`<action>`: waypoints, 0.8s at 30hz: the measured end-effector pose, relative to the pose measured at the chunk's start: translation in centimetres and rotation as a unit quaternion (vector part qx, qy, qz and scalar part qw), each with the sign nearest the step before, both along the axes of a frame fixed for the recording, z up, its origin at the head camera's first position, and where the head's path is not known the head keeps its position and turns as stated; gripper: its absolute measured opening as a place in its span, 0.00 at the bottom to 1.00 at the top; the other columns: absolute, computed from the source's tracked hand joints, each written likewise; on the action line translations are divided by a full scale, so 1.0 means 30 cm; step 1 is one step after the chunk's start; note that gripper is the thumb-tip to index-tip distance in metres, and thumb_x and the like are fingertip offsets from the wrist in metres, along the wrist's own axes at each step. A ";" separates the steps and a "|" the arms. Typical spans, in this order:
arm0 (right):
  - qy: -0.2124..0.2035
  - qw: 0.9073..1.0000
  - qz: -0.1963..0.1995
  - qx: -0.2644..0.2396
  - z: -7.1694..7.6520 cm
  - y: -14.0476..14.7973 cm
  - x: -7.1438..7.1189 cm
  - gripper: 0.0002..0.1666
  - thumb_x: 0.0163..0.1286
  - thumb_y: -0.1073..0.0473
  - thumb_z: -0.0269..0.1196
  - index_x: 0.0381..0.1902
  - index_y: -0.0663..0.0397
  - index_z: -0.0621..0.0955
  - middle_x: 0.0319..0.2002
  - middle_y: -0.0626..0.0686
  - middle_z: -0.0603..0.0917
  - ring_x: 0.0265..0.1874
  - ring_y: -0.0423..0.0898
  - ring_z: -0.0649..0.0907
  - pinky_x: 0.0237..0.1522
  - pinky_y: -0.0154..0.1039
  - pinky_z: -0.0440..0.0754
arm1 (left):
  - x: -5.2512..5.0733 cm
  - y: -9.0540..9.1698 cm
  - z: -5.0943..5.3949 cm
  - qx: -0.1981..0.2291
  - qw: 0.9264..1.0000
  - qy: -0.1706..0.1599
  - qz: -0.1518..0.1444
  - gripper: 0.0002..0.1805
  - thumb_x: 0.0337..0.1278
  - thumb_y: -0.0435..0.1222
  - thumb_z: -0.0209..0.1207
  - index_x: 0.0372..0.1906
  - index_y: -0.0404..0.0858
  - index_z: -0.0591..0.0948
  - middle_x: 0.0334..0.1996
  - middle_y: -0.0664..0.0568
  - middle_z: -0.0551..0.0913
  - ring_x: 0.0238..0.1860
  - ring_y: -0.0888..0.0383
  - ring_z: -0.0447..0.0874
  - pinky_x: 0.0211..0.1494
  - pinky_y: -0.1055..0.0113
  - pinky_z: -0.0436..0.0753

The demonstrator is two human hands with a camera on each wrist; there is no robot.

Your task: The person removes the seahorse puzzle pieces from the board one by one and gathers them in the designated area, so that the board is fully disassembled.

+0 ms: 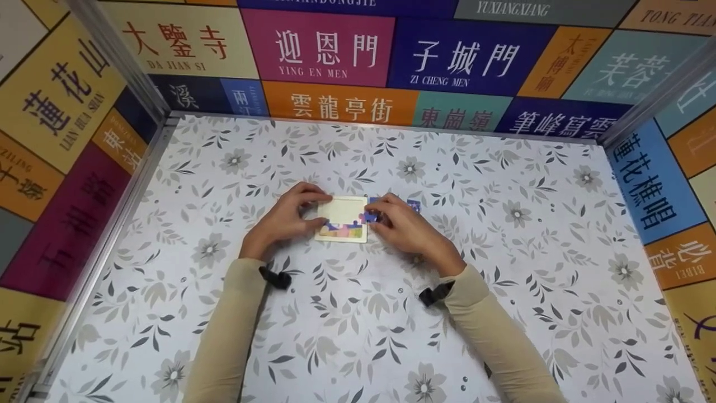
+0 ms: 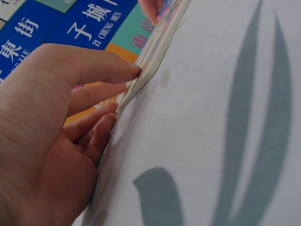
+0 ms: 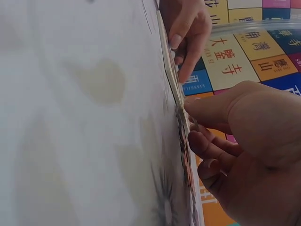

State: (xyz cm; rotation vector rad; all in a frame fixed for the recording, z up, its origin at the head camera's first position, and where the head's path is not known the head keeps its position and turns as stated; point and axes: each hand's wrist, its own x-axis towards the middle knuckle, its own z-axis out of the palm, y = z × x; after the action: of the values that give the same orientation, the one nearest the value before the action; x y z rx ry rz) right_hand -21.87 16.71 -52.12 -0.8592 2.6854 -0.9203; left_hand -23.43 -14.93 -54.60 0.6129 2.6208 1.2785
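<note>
Two beige sleeves [image 1: 224, 336] cross the near side of the floral table [image 1: 347, 341]. Beyond, the left hand [image 1: 285, 215] has its fingers gripping the left end of a puzzle tray [image 1: 342, 210], partly filled along its near side; the right hand [image 1: 405, 226] pinches a blue piece [image 1: 370, 216] at the tray's right edge. Lettered panels [image 1: 324, 50] stand at the far side.
</note>
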 end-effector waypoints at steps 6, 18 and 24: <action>-0.002 1.000 -0.001 -0.019 0.007 0.052 0.007 0.25 0.81 0.55 0.66 0.72 0.53 0.82 0.57 0.56 0.83 0.40 0.47 0.81 0.45 0.44 0.79 | 0.000 -0.004 -0.002 0.001 1.000 0.002 -0.004 0.29 0.63 0.39 0.74 0.70 0.46 0.85 0.69 0.51 0.76 0.68 0.49 0.76 0.78 0.48 0.72; -0.014 0.997 -0.038 -0.064 0.014 0.190 0.011 0.26 0.77 0.59 0.70 0.70 0.52 0.84 0.55 0.56 0.84 0.41 0.46 0.81 0.44 0.39 0.79 | -0.003 -0.008 -0.010 0.011 1.000 0.010 -0.009 0.28 0.62 0.38 0.73 0.69 0.45 0.85 0.69 0.50 0.77 0.65 0.50 0.78 0.73 0.50 0.75; -0.024 0.997 -0.045 -0.064 0.003 0.258 0.018 0.24 0.75 0.60 0.72 0.67 0.53 0.85 0.55 0.56 0.84 0.40 0.46 0.82 0.44 0.39 0.81 | -0.003 -0.011 -0.009 0.016 1.000 0.008 -0.009 0.28 0.63 0.39 0.74 0.68 0.45 0.86 0.68 0.50 0.77 0.64 0.50 0.78 0.72 0.50 0.76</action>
State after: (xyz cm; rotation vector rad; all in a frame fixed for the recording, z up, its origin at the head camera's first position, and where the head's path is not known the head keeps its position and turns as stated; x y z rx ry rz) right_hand -21.32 24.46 -52.04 -0.7347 2.6677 -1.1277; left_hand -23.52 -15.25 -54.88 0.6543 2.6067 1.3178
